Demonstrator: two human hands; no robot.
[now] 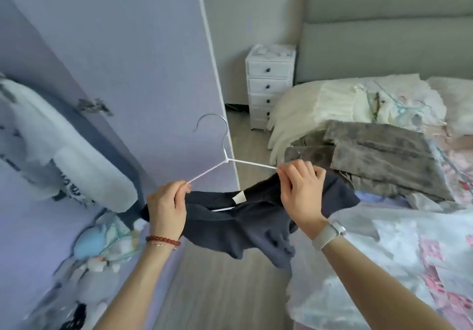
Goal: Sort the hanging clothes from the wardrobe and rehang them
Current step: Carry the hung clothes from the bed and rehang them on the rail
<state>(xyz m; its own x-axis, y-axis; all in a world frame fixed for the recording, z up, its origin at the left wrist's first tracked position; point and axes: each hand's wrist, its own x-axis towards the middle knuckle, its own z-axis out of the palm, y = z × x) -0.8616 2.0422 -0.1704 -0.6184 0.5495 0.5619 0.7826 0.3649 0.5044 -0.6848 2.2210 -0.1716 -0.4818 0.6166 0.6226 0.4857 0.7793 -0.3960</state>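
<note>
A white wire hanger [225, 159] with a metal hook is held up in front of me, its hook pointing toward the lilac wardrobe door [143, 55]. A dark navy garment [245, 224] with a small pale label hangs from the hanger's lower part. My left hand [167, 208] pinches the hanger's left arm and the garment's shoulder. My right hand [300, 191] pinches the right arm and the cloth there. The hanger's bottom bar shows through the neck opening.
A white garment with dark print [64, 145] hangs inside the wardrobe at left. On the bed [399, 247] lie grey washed trousers [378, 155] and cream clothes [332, 101]. A white drawer unit [268, 86] stands by the grey headboard. Soft toys [99, 242] sit low at left.
</note>
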